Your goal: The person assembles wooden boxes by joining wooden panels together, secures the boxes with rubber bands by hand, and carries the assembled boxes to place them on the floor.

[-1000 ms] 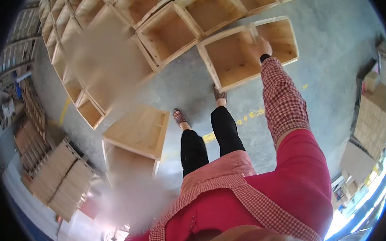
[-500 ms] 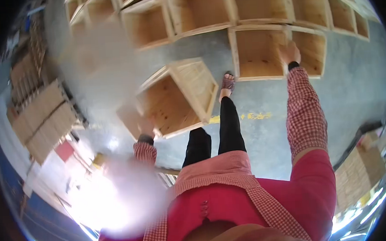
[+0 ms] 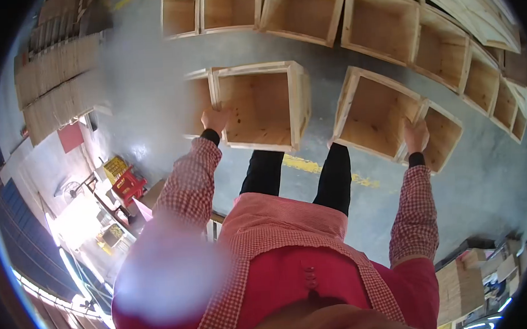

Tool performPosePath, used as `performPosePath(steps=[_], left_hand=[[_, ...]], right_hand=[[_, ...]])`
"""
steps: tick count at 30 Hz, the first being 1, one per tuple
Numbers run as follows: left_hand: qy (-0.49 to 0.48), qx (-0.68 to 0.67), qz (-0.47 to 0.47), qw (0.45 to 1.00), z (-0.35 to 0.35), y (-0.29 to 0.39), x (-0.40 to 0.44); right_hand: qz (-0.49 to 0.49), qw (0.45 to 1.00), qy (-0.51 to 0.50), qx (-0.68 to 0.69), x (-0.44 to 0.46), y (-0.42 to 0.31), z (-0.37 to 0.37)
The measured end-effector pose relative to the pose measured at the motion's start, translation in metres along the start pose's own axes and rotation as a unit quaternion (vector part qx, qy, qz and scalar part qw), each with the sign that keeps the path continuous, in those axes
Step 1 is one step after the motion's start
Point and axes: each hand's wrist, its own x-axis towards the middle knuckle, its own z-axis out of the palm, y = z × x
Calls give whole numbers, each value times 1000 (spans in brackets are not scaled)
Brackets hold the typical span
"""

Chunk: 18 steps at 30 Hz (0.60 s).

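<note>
Two open wooden boxes, each with two compartments, hang from my hands above the floor. My left hand (image 3: 215, 119) is closed around the divider between the compartments of the left wooden box (image 3: 297, 106); part of that box's far left side is blurred. My right hand (image 3: 416, 135) grips the divider of the right wooden box (image 3: 384, 82), which is tilted. A gap separates the boxes, and black trouser legs show just below them. Checked sleeves cover both forearms.
Rows of open wooden boxes (image 3: 381, 24) stand on the grey floor (image 3: 323, 60) ahead, curving to the right. Stacked cardboard (image 3: 63, 85) lies at the left, with a red crate (image 3: 127, 186) lower down. Cardboard boxes (image 3: 461, 288) sit at the lower right. Yellow markings cross the floor.
My left hand has come into clear view with the left box, which has turned and moved right. The right box has moved closer to my body and tilted. The view has turned.
</note>
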Motion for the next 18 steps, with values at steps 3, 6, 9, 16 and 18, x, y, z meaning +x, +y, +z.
performPosePath(steps=[3, 6, 9, 16, 18], left_hand=[[15, 39, 71, 997, 23, -17, 35], [84, 133, 111, 981, 47, -21, 73], [23, 122, 79, 989, 51, -9, 87], [50, 80, 113, 989, 57, -6, 174], [22, 36, 112, 993, 56, 5, 178]], right_hand=[[-20, 999, 35, 8, -42, 10, 44], [-17, 1000, 14, 16, -56, -15, 74], [-24, 1000, -1, -4, -54, -39, 106], [26, 999, -2, -21, -40, -147, 124], [48, 999, -7, -19, -38, -163, 125]])
